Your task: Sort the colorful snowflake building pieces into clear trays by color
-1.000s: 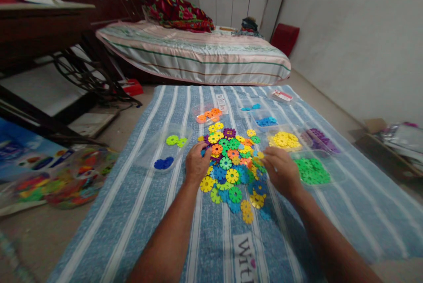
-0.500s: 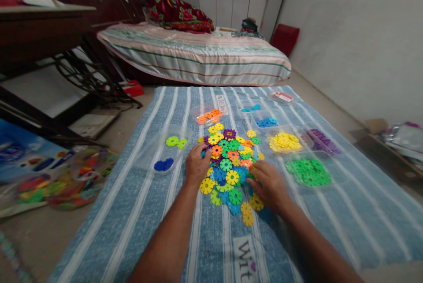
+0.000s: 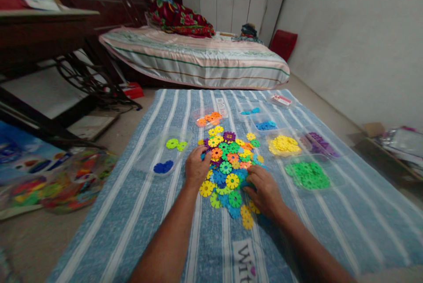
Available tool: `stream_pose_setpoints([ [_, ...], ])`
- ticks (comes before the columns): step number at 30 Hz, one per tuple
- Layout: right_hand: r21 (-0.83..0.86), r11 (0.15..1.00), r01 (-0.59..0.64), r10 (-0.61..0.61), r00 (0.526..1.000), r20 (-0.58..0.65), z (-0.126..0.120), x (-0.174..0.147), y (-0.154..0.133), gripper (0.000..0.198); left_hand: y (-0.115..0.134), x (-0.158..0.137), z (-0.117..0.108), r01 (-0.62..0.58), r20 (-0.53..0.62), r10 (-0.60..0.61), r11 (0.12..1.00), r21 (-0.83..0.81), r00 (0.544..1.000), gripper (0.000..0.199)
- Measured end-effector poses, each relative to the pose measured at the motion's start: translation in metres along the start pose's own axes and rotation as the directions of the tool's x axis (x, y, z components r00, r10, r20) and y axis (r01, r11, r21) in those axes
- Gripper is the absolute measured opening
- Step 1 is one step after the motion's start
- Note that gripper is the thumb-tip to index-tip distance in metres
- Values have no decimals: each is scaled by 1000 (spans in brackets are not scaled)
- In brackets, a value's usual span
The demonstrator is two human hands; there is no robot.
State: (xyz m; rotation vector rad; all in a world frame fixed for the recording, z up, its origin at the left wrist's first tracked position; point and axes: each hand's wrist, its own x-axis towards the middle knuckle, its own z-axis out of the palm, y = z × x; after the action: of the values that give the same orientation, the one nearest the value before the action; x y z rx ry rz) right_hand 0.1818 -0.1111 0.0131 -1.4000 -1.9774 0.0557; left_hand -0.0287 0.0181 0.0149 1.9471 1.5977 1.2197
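A mixed pile of flower-shaped plastic discs point(image 3: 225, 168) lies on the striped blue cloth, in yellow, green, orange, purple and blue. At the pile's left edge, my left hand point(image 3: 196, 166) is closed, with a small blue disc point(image 3: 203, 156) showing between thumb and fingers. Over the right edge, my right hand point(image 3: 265, 189) has its fingertips down among blue discs, thumb and fingers apart. No disc can be made out in its grip. Two overlapping yellow discs point(image 3: 246, 217) lie at the near end of the pile.
Clear tubs of sorted discs surround the pile: orange point(image 3: 210, 118), blue point(image 3: 266, 125), yellow point(image 3: 284, 145), purple point(image 3: 319, 143), green point(image 3: 308, 173). A left tub point(image 3: 145, 161) holds lime and dark blue discs. Beyond the cloth point(image 3: 132, 217) stands a bed point(image 3: 201, 60).
My right hand has moved slightly left and down, its fingers nearer the blue discs. The left hand stays at the pile's left edge with the blue disc.
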Motion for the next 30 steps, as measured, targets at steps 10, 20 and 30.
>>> stream_pose_setpoints([
  [10,195,976,-98,79,991,105,-13,11,1,11,-4,0,3,-1,-8,1,1000,11,1000,23],
  [20,199,973,-119,95,987,126,-16,13,2,8,-4,0,1,-4,-4,4,1000,12,1000,22],
  [30,191,978,-85,67,993,96,-15,16,3,9,-1,0,-1,-13,-3,13,1000,19,1000,23],
])
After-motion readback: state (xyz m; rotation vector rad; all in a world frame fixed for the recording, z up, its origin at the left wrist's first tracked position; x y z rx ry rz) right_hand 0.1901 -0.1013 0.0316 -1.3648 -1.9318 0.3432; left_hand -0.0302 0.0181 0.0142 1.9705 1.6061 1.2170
